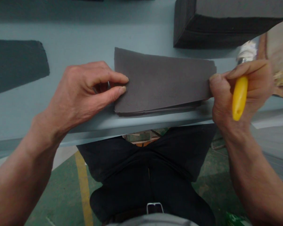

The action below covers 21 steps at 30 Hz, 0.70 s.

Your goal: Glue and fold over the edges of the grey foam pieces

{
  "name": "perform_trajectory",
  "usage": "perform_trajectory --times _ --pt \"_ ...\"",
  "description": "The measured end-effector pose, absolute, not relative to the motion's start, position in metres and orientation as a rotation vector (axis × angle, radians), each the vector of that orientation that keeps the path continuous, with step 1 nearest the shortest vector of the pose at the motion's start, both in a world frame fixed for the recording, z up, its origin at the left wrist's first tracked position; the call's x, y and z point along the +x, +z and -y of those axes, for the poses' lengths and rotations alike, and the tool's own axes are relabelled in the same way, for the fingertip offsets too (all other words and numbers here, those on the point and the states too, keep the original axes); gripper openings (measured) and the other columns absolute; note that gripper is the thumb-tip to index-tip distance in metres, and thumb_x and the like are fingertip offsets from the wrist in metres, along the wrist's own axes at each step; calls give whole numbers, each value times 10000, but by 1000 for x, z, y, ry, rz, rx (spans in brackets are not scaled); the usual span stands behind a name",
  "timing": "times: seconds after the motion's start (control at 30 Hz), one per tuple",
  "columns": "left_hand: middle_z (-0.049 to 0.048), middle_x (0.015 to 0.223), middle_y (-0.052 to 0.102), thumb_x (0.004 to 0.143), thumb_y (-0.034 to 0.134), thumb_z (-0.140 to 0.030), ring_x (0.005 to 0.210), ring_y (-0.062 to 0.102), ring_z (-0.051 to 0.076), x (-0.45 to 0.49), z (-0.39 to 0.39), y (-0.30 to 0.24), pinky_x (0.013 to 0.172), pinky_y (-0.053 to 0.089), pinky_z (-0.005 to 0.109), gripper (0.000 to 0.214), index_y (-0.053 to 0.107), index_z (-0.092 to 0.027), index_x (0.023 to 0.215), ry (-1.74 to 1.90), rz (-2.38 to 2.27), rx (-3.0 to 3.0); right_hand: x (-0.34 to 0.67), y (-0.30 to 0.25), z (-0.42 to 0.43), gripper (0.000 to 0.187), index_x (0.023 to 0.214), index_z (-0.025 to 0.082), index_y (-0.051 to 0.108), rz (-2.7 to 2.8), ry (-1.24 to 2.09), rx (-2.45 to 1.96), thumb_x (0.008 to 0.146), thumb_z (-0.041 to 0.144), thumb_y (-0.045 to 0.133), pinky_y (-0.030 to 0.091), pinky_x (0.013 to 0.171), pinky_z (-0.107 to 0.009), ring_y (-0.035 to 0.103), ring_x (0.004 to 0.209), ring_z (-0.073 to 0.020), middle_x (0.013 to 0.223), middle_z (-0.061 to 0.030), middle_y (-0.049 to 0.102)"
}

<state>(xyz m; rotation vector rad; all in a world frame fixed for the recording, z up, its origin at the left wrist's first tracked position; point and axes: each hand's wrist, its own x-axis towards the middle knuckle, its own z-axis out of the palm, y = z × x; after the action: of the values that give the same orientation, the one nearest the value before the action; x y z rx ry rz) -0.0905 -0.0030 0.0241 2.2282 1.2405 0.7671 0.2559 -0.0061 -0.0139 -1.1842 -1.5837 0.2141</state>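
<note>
A small stack of thin dark grey foam sheets (162, 83) lies on the pale blue table (80, 40) near its front edge. My left hand (85, 91) rests at the stack's left edge, thumb and forefinger pinched together on the sheets. My right hand (240, 94) is closed round a yellow-handled brush (239, 95), whose metal ferrule and pale bristles stick out above the fingers. Its thumb presses against the right edge of the stack.
A thick black foam block (226, 23) stands at the back right. A flat dark grey piece (14, 64) lies at the far left. A wooden item (279, 53) sits at the right edge. Below the table edge are my dark apron and a green floor with a yellow line.
</note>
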Motion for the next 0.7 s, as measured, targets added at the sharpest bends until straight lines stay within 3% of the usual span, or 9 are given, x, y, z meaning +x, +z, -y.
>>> perform_trajectory --times 0.17,0.37,0.7 --pt "16 909 750 994 726 -420 729 654 178 -91 5 25 668 495 379 218 822 -331 1169 768 -1207 2275 257 -15 5 422 879 266 594 1578 178 -1195 871 645 780 393 482 -260 520 512 -85 752 59 588" --pt "7 925 730 998 746 -398 735 630 123 -91 6 23 673 463 305 250 812 -241 1182 774 -1190 2336 257 -15 5 377 890 251 593 1583 195 -1155 890 570 793 386 507 -240 507 543 -77 760 59 592" --pt "-35 952 725 996 664 -606 756 606 85 -90 8 21 727 440 237 415 811 -273 1195 756 -1301 2351 251 -10 8 330 877 269 527 1573 233 -1189 916 493 765 419 516 -267 501 542 -108 736 65 601"
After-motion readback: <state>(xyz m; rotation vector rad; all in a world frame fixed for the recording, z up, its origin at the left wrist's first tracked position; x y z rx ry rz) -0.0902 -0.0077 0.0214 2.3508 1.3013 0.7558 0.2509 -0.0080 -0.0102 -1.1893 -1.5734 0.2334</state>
